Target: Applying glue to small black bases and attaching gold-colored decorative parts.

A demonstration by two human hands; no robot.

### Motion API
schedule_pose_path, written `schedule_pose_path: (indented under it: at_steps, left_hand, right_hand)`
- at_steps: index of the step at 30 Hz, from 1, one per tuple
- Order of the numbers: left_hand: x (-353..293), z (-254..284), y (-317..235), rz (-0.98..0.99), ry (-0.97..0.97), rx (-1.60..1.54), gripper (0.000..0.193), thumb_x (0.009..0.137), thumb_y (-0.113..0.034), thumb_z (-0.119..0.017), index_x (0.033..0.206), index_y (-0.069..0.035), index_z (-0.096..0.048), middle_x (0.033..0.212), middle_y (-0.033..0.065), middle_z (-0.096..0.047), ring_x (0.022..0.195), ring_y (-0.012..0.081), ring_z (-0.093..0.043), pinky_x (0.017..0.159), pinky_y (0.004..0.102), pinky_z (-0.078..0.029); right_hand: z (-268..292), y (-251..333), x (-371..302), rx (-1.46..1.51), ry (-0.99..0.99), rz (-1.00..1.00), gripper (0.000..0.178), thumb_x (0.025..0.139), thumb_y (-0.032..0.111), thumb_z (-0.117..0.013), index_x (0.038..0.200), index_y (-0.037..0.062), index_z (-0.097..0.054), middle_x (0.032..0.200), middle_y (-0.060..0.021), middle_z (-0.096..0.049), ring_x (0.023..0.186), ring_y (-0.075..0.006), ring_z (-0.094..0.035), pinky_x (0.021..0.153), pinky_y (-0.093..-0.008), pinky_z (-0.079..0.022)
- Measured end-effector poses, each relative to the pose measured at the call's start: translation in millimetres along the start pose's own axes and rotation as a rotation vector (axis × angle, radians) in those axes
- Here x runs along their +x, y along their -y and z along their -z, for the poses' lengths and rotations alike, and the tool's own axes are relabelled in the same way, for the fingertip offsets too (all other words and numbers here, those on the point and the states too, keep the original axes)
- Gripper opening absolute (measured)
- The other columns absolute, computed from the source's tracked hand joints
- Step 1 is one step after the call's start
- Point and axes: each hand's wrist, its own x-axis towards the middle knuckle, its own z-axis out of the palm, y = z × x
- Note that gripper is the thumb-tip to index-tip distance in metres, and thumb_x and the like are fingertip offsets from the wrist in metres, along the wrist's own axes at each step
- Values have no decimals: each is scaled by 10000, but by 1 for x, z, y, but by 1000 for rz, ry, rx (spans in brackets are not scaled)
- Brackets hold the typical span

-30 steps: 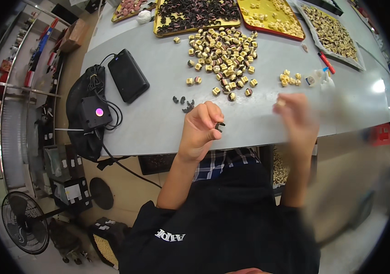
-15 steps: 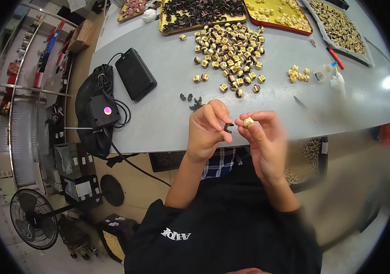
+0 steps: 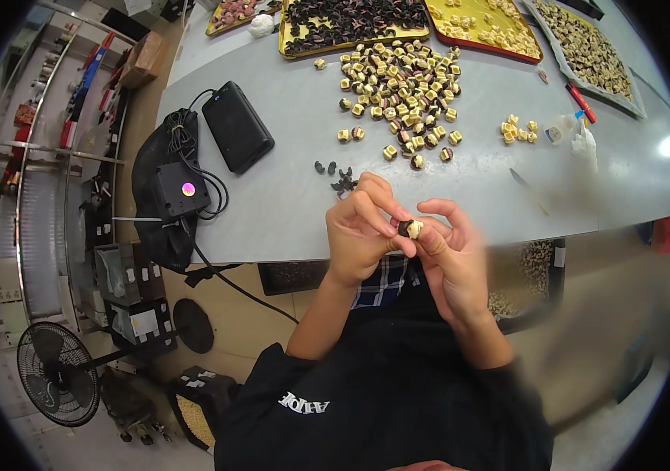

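Observation:
Over the table's near edge, my left hand (image 3: 357, 235) pinches a small dark curved piece (image 3: 404, 228). The fingers of my right hand (image 3: 458, 267) grip a small cream-coloured piece (image 3: 416, 229). The two pieces are pressed against each other, partly covered by my fingertips. Just beyond my left hand lie several loose dark curved pieces (image 3: 343, 184). Farther off is a spread pile of small joined cream-and-dark pieces (image 3: 406, 98), some with pink showing. A small group of cream pieces (image 3: 510, 133) rests to the right.
Along the far side stand a yellow tray of dark pieces (image 3: 292, 49), a red-rimmed tray of cream pieces (image 3: 461, 41) and a white tray (image 3: 640, 108). A black power bank (image 3: 237, 125) and cabled box (image 3: 182, 191) lie left. A red marker (image 3: 581, 102) and small bottle (image 3: 552, 133) lie right.
My hands have come together, bringing the dark piece against the cream one. Earlier the two pieces were apart. The whole view has shifted slightly.

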Motion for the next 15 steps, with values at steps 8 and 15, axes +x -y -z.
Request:
schedule_pose_path:
  at_steps: [8,15]
  left_hand:
    - [1,-4,-6,-47,51,220,282,584,-130,-811,676,-121,-544,850,11,-621,841,164,-436,736,285,-379]
    - [2,-3,-5,-64,59,264,277,589,-127,-808,685,-107,-549,923,26,-598,869,170,-445,752,299,-374]
  right_hand:
    - [9,10,6,48,164,-74,333,828,46,-589,1126,-54,-478,1016,-114,-573,931,-143,-544,809,-260,-436]
    - [13,12,11,77,246,-72,359,837,62,-578,1157,-59,-468,1050,-111,-552,965,-144,-524,827,-264,-425]
